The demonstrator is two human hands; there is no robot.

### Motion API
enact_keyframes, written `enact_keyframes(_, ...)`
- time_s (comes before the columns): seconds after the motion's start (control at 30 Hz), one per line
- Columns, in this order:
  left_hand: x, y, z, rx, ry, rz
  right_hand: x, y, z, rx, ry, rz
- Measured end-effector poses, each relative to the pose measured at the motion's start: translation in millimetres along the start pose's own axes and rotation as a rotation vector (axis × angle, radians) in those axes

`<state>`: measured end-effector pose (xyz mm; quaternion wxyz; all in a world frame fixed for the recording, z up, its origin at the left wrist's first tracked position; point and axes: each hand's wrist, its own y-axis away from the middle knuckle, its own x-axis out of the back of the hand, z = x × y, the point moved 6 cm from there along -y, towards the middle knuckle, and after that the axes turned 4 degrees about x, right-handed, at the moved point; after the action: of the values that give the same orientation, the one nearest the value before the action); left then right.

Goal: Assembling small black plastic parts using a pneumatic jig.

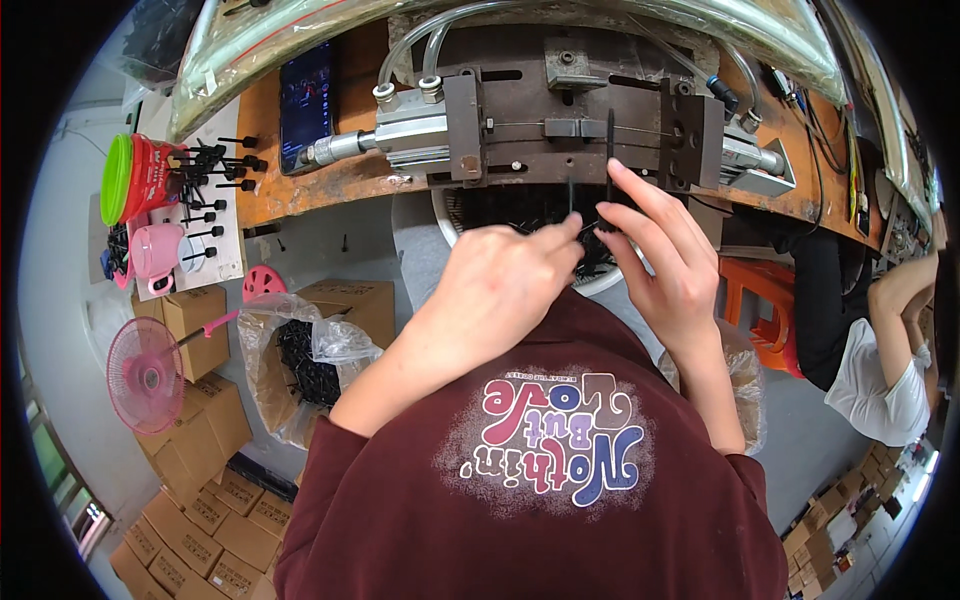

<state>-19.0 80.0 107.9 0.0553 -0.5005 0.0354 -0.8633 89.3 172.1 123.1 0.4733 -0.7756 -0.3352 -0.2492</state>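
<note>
At the front edge of a metal clamping fixture (570,132), my two hands are close together. My right hand (668,258) pinches a thin black rod (611,135) between thumb and fingers. The rod stands upright in front of the fixture, and a darker, wider end shows by the fingertips. To its left, my left hand (515,285) is closed, back of the hand upward. A slim dark pin (571,198) rises from its fingertips; most of the grip is hidden. Below the hands, a white basin (447,212) holds many black parts, partly covered by my hands.
Air cylinders with clear hoses flank the fixture on the wooden bench (350,195). A phone (305,105) lies at left, near black pieces, a red tub (150,180) and a pink cup (157,252). A pink fan (146,375) and cartons stand left. Another person sits far right, by an orange stool (745,300).
</note>
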Motion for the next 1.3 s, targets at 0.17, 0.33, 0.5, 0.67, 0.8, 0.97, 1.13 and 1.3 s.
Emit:
enact_keyframes(0.17, -0.7, 13.5, -4.7, 0.037, 0.122, 0.000, -25.9, -8.6, 8.3, 0.000, 0.087, -0.092)
enact_keyframes(0.33, -0.9, 15.3, -5.8, 0.058, 0.178, -0.066, -30.2, -12.1, 8.9, -0.013, 0.178, -0.101)
enact_keyframes(0.5, -3.4, 14.5, -1.1, 0.008, 0.194, -0.052, -31.0, -15.2, 7.0, -0.018, 0.235, -0.139)
enact_keyframes(0.67, -3.1, 12.0, -1.6, -0.019, 0.221, -0.035, -29.0, -17.1, 6.0, -0.037, 0.260, -0.175)
enact_keyframes(0.8, -3.8, 13.5, -0.6, -0.038, 0.232, -0.020, -28.1, -19.2, 2.7, -0.049, 0.267, -0.220)
enact_keyframes(0.97, -0.1, 13.8, -2.1, -0.091, 0.223, 0.015, -11.4, -50.5, -1.1, -0.002, 0.103, -0.168)
enact_keyframes(1.13, 1.2, 20.3, -0.4, -0.112, 0.210, 0.071, 10.9, -153.0, -9.6, 0.096, 0.061, 0.049)
enact_keyframes(1.3, 9.7, 22.9, 6.3, -0.121, 0.199, 0.099, -44.7, -254.2, 8.4, 0.346, 0.437, -0.133)
